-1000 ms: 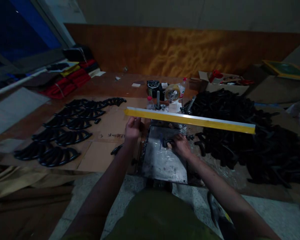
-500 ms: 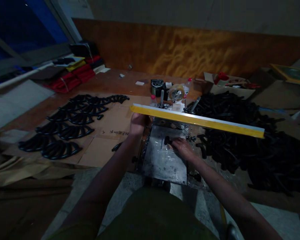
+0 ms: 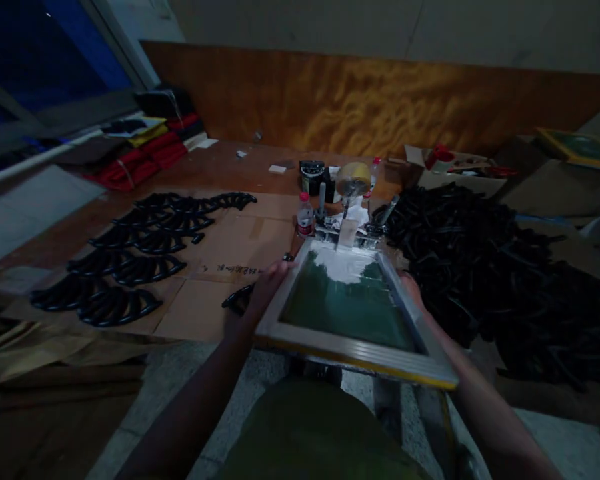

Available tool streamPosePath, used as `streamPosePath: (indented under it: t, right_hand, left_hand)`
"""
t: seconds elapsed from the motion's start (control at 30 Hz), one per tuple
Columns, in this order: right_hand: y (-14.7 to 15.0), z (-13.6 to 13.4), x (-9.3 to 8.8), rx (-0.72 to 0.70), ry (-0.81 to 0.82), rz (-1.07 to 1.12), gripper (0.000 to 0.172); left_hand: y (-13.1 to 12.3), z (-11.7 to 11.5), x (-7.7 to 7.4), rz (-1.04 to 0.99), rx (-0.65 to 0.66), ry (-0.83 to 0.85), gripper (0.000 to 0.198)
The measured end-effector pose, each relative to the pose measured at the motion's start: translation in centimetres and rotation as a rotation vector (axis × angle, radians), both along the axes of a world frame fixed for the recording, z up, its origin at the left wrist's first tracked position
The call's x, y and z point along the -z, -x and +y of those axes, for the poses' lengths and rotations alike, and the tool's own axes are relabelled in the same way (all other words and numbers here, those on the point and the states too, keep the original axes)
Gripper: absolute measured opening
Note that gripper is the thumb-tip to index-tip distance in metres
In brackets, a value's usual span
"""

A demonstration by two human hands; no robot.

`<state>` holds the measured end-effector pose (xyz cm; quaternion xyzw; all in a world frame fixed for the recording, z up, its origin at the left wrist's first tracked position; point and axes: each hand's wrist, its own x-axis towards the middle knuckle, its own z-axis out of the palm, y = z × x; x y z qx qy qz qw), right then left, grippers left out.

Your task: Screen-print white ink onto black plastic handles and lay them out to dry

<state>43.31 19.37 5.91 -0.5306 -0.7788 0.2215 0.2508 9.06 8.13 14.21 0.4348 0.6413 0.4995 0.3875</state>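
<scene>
A screen-printing frame [image 3: 350,353] with pale rails lies lowered and nearly flat in front of me. Its green mesh [image 3: 350,310] carries a patch of white ink [image 3: 345,265] at the far end. My left hand [image 3: 267,283] grips the frame's left rail, fingers curled over it. My right hand [image 3: 411,290] holds the right rail, its fingers partly hidden behind the rail. The metal plate under the screen is covered. One black curved piece [image 3: 237,299] lies just left of my left hand.
Rows of black curved pieces [image 3: 145,247] are laid out on cardboard at the left. A big pile of the same black parts [image 3: 480,253] fills the right. Behind the frame stand a small bottle [image 3: 305,215], a tape roll [image 3: 353,177] and a black tin [image 3: 311,175].
The frame, raised with its yellow edge toward me, has swung down over the plate. My right hand left the black piece on the plate and took the right rail.
</scene>
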Motion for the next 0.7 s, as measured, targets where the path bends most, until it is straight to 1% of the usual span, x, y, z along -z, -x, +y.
streamPosePath:
  t: [0.07,0.1,0.13,0.2,0.23,0.3,0.37,0.43,0.5,0.57,0.63,0.7]
  right_hand:
    - [-0.5,1.6,-1.4,0.143,-0.117,-0.054,0.036]
    - [0.2,2.2,-2.1,0.169,-0.192,-0.079,0.039]
    - [1.3,2.8,-2.9,0.153,-0.266,-0.105,0.045]
    - [4.7,3.7,-4.2,0.011,-0.350,-0.165,0.058]
    - [6.5,4.1,-4.7,-0.063,-0.345,-0.211,0.058]
    - [9.7,4.5,-5.3,-0.160,-0.261,-0.337,0.047]
    - [11.5,4.4,-5.3,-0.192,-0.144,-0.473,0.031]
    - [12.0,3.7,-4.8,-0.205,-0.083,-0.559,0.024]
    - [11.5,2.3,-4.2,-0.260,-0.087,-0.578,0.023]
    - [10.5,0.3,-3.8,-0.384,-0.119,-0.553,0.024]
    - [9.3,-1.4,-3.7,-0.525,-0.146,-0.524,0.024]
    - [8.4,-2.2,-4.1,-0.617,-0.147,-0.506,0.023]
  left_hand:
    - [0.3,-1.6,2.5,0.065,0.035,0.095,0.039]
    - [0.3,-2.1,3.8,0.048,0.034,0.132,0.043]
    - [0.2,-2.4,5.0,0.017,0.033,0.161,0.049]
    - [-0.1,-2.4,7.1,-0.024,0.028,0.181,0.056]
    - [-0.3,-2.3,7.9,-0.034,0.030,0.182,0.057]
    - [-0.5,-2.0,9.3,-0.046,0.035,0.182,0.057]
    - [-0.4,-1.8,10.2,-0.047,0.041,0.184,0.056]
    - [-0.3,-1.7,10.6,-0.050,0.046,0.186,0.056]
    - [-0.2,-1.7,10.9,-0.070,0.054,0.182,0.057]
    - [-0.1,-1.7,11.0,-0.092,0.051,0.179,0.057]
    - [-0.1,-1.7,10.9,-0.095,0.034,0.187,0.056]
    - [-0.2,-1.8,10.7,-0.096,0.029,0.201,0.055]
